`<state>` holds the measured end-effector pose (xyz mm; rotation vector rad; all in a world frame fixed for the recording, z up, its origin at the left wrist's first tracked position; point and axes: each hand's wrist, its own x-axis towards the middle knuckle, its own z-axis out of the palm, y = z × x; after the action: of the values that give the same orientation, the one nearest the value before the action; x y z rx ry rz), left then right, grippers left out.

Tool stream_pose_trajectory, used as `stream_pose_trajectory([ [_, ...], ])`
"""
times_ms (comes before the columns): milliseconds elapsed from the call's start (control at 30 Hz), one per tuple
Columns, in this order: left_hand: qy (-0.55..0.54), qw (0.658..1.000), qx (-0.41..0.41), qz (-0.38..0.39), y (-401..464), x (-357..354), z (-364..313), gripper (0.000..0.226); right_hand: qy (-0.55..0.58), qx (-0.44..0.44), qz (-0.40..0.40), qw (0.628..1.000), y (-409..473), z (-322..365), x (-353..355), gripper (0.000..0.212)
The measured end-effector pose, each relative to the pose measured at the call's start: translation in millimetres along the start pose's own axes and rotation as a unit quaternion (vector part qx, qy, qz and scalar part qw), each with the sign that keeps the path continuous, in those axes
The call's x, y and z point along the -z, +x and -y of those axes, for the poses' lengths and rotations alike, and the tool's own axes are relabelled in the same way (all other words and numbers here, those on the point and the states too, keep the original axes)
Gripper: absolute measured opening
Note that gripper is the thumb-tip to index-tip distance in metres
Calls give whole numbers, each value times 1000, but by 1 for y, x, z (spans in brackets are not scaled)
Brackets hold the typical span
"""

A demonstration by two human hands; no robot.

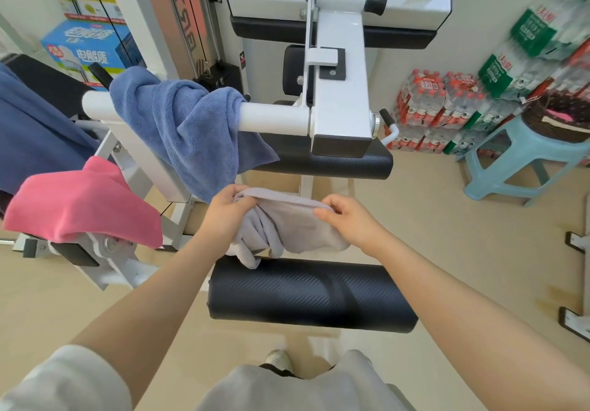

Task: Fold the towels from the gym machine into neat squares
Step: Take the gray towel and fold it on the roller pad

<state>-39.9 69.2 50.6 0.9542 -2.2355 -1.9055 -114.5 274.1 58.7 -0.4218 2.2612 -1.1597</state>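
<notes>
Both hands grasp a grey towel (287,225) at centre frame, above the black pad (313,295): left hand (223,211) bunching one end, right hand (343,219) apparently pinching its hem. Blue towel (188,126) drapes the white bar (271,118).

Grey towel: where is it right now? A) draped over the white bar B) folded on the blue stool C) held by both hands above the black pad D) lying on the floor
C: the left hand and right hand both grip the grey towel along its top edge, above the black pad.
</notes>
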Motion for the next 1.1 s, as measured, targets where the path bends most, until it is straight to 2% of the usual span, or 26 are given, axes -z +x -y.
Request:
stream_pose_trajectory([
  [67, -12, 999, 34, 1, 5, 2, 3, 12, 22, -23, -16, 999, 1, -1, 1, 19],
  [167, -18, 999, 40, 6, 7, 2, 1, 6, 106, -61, -85, 989, 4, -1, 1, 17],
  [267, -87, 995, 7, 41, 3, -4, -14, 13, 124, -23, -142, 982, 4, 9, -1, 33],
  [333, -101, 991, -26, 89, -3, -10, -24, 16, 135, 9, -102, 985, 4, 18, -6, 38],
  [467, -40, 972, -104, 205, -21, -21, -45, 27, 185, 59, -2, 981, 3, 33, -15, 47],
  [567, 29, 962, -157, 222, -26, -20, -53, 44, 189, 81, 23, 978, 1, 38, -10, 37],
  [667, 65, 955, -176, 230, -27, -14, -53, 54, 159, 61, 65, 983, -1, 40, -3, 19],
  [733, 80, 957, -177, 215, -26, -11, -47, 50, 119, 56, 50, 990, -1, 42, -1, 11],
  [833, 115, 973, -154, 128, -19, -8, -35, 19, 141, 26, -14, 990, 1, 43, 3, 7],
  [867, 90, 982, -132, 100, -17, -7, -31, 10, 166, 9, -34, 986, 2, 42, 4, 8],
  [933, 20, 994, -94, 61, -13, -6, -26, 15, 221, -39, -64, 972, 4, 39, 4, 13],
  [1033, -56, 995, -69, 46, -14, -10, -27, 20, 377, -142, -73, 912, 4, 37, -4, 25],
  [1100, -72, 994, -68, 49, -17, -18, -26, 23, 448, -168, -39, 877, 2, 41, -12, 15],
])
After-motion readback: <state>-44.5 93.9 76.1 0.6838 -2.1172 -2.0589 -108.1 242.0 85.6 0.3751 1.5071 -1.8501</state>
